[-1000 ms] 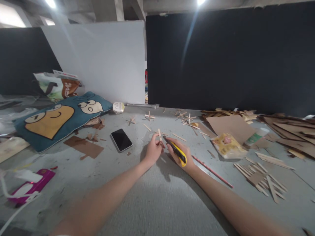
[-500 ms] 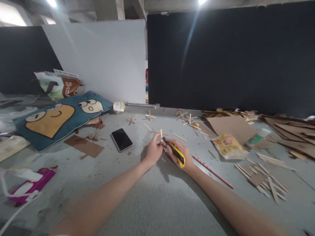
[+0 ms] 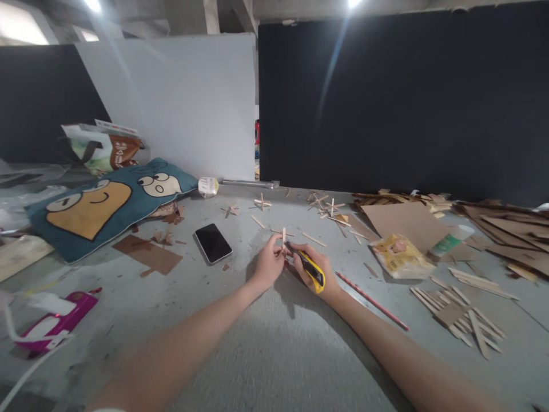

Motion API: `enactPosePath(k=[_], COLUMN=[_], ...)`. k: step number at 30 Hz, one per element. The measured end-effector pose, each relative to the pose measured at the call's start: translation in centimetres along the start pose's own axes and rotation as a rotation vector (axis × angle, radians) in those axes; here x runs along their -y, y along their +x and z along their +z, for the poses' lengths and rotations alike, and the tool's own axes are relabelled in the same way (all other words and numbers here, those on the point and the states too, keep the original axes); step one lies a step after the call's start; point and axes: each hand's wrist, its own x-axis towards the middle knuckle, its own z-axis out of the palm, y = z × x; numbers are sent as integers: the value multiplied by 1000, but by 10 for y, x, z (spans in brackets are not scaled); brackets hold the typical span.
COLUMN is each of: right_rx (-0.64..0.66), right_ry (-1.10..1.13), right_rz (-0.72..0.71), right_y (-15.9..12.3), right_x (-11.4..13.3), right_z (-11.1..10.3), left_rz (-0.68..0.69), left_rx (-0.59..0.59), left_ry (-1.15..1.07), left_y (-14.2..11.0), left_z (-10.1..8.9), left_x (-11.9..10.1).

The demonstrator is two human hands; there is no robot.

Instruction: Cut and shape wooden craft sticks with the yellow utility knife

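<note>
Holding stick [image 3: 283,234], littered grey tabletop [image 3: 257,349], black panel [image 3: 398,103]

can't see the lower end of the wooden stick [image 3: 283,233], lost behind the fingers of the left hand [image 3: 269,262]. can't make out the tip of the yellow cutter [image 3: 314,270] in the right hand [image 3: 329,276], way too small. no luck reading the yellow packet [image 3: 401,256] or the green-and-white tube [image 3: 451,240], too blurry. cut off: white cable [image 3: 30,366] past the left edge, cardboard pile [image 3: 510,229] past the right, both forearms [image 3: 180,343] at the bottom.
</note>
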Motion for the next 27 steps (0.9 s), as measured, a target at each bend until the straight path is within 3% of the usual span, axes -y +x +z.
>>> enactPosePath(k=[5, 13, 17, 21, 27], right_rx=[-27, -120, -202, -170, -43], right_ry=[126, 544, 303, 1, -47], right_rz=[103, 227, 188, 123, 71], right_y=[-1, 7, 4, -2, -2], right_x=[-5, -15, -12, -5, 5], right_z=[4, 6, 6, 7, 7], left_rz=[-1, -57, -61, -42, -48], left_rx=[8, -24, -34, -49, -71], left_ry=[-23, -100, -138, -129, -107], left_y=[-2, 4, 5, 5, 5], left_z=[-1, 3, 3, 3, 3], left_x=[-1, 7, 8, 7, 5])
